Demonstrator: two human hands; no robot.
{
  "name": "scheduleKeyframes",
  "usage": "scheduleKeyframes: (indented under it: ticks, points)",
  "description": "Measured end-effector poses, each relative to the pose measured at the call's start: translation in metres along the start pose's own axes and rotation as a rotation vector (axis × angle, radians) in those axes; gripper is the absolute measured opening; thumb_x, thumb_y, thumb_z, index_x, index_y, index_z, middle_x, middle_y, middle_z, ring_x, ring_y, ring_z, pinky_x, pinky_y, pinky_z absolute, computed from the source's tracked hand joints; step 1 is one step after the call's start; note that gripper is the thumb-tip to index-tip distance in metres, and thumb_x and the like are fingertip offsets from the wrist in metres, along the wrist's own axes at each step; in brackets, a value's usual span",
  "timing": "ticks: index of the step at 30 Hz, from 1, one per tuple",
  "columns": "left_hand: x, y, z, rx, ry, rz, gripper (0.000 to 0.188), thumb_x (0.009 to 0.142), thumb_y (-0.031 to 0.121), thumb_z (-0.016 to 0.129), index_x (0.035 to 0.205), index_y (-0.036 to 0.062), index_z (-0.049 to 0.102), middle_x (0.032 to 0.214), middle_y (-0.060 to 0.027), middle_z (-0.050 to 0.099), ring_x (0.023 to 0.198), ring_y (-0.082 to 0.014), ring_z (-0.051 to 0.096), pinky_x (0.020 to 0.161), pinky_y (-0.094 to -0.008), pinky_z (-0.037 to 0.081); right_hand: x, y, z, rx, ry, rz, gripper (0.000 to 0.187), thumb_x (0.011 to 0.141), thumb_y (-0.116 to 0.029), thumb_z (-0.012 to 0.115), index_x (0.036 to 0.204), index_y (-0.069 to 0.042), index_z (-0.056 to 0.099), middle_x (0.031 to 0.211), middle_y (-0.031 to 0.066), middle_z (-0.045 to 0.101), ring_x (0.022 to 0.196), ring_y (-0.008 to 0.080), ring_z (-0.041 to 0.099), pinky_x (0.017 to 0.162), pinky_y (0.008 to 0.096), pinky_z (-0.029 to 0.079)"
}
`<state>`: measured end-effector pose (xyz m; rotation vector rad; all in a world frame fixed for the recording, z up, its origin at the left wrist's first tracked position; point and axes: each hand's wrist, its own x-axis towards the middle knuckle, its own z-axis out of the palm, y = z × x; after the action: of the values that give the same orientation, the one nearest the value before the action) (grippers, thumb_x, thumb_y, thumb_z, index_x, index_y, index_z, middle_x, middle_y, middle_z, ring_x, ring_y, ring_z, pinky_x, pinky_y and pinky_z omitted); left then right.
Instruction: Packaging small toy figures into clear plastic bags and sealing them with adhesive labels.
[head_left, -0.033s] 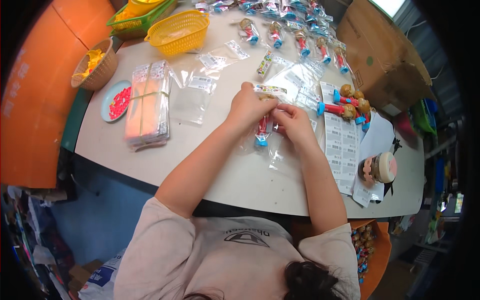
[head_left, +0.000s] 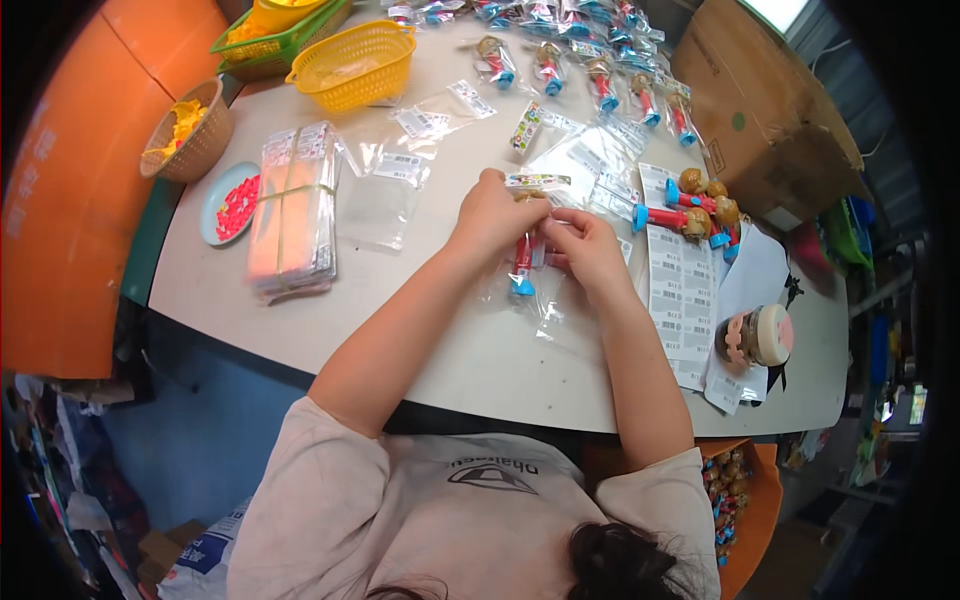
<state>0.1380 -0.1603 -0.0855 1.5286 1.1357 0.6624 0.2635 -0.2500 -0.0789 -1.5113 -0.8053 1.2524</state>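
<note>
A clear plastic bag (head_left: 540, 315) lies in front of me at the middle of the table. Inside or beneath its film shows a small toy with a red stem and blue base (head_left: 523, 268); its top is hidden by my fingers. My left hand (head_left: 497, 213) closes on the bag's upper part, just below a printed header strip (head_left: 538, 182). From the right, my right hand (head_left: 585, 245) pinches the same bag near its edge, its fingertips almost meeting the left ones. Right of my hands, several loose brown-topped toys (head_left: 690, 222) lie on label sheets (head_left: 682, 300).
A banded bag stack (head_left: 290, 215), a plate of pink pieces (head_left: 209, 218) and empty bags (head_left: 375, 215) lie left. Baskets (head_left: 345, 75) stand far left. Bagged toys (head_left: 605, 85) spread at the back beside a carton (head_left: 765, 110). A lidded jar (head_left: 757, 337) lies right.
</note>
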Motion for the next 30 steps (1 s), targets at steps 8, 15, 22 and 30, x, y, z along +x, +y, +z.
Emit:
scheduleKeyframes:
  ticks: [8, 15, 22, 30]
  points:
    - [-0.009, -0.002, -0.002, -0.232, -0.112, -0.04, 0.072, 0.074, 0.022, 0.071, 0.127, -0.0136, 0.039, 0.105, -0.0248, 0.062, 0.087, -0.0213, 0.066, 0.071, -0.0293, 0.054, -0.008, 0.003, 0.0, 0.139, 0.01, -0.05, 0.037, 0.088, -0.016, 0.066, 0.116, 0.005, 0.054, 0.096, 0.0104, 0.068, 0.084, 0.0112, 0.064, 0.07, 0.023, 0.052]
    - [-0.016, 0.014, -0.011, -0.047, -0.188, 0.029, 0.063, 0.082, 0.021, 0.074, 0.129, -0.0067, 0.043, 0.11, -0.0183, 0.061, 0.093, -0.0191, 0.063, 0.079, -0.0294, 0.052, -0.01, 0.0, -0.003, 0.13, 0.008, -0.087, 0.036, 0.087, -0.008, 0.063, 0.12, 0.004, 0.053, 0.106, 0.0088, 0.065, 0.093, 0.0115, 0.063, 0.076, 0.0226, 0.051]
    - [-0.022, 0.009, -0.01, -0.326, -0.174, -0.014, 0.074, 0.087, 0.009, 0.067, 0.143, -0.0081, 0.021, 0.108, -0.0202, 0.063, 0.091, -0.0185, 0.063, 0.074, -0.0295, 0.054, -0.005, 0.001, -0.008, 0.276, -0.169, -0.003, 0.04, 0.092, -0.016, 0.059, 0.127, 0.001, 0.052, 0.112, 0.0054, 0.062, 0.099, 0.0108, 0.06, 0.078, 0.0238, 0.049]
    - [-0.023, 0.004, -0.006, -0.45, -0.157, 0.065, 0.075, 0.085, 0.013, 0.068, 0.14, -0.0137, 0.025, 0.109, -0.0267, 0.064, 0.092, -0.023, 0.067, 0.071, -0.0284, 0.055, -0.009, -0.005, -0.008, 0.207, -0.136, -0.038, 0.04, 0.093, -0.02, 0.058, 0.127, 0.0, 0.053, 0.111, 0.0027, 0.062, 0.092, 0.006, 0.06, 0.071, 0.0196, 0.047]
